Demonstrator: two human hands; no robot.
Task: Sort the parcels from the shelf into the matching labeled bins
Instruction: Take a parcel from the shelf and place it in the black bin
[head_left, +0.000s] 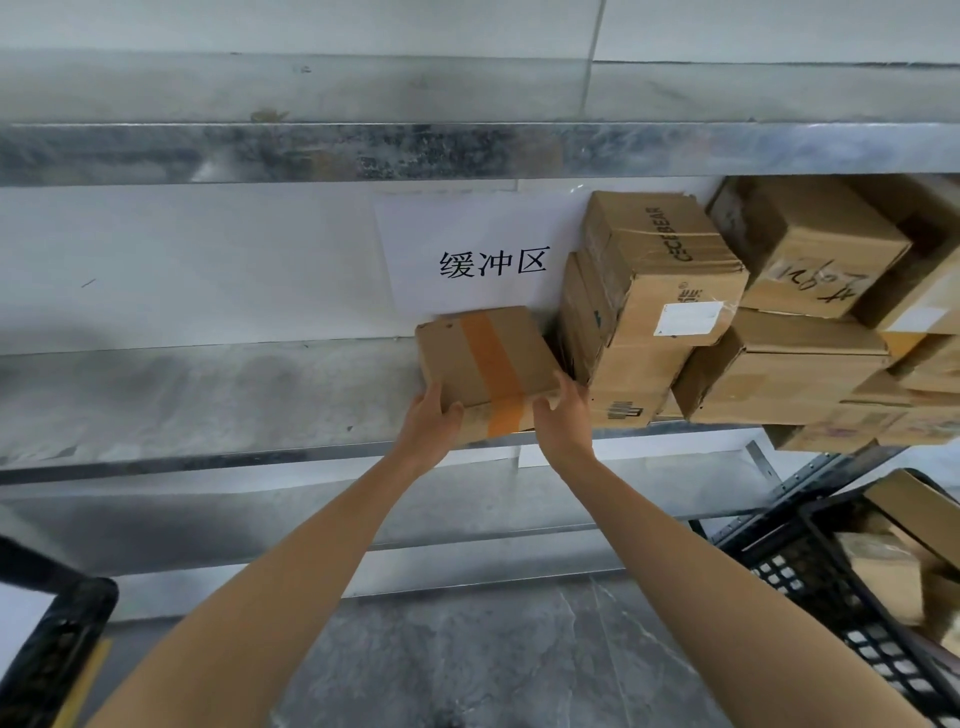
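Note:
A flat cardboard parcel (483, 358) with an orange tape stripe lies at the front edge of the metal shelf (182, 395). My left hand (428, 421) grips its near left corner and my right hand (563, 415) grips its near right corner, thumbs on the front face. To the right, several cardboard parcels (670, 280) are stacked on the same shelf. A black mesh bin (810, 566) at lower right holds some parcels. Part of another black bin (57, 639) shows at lower left.
A white paper sign (493, 260) with black characters hangs on the wall behind the parcel. An upper shelf beam (363, 150) runs across above. The left part of the shelf is bare metal. Grey stone floor (493, 660) lies below.

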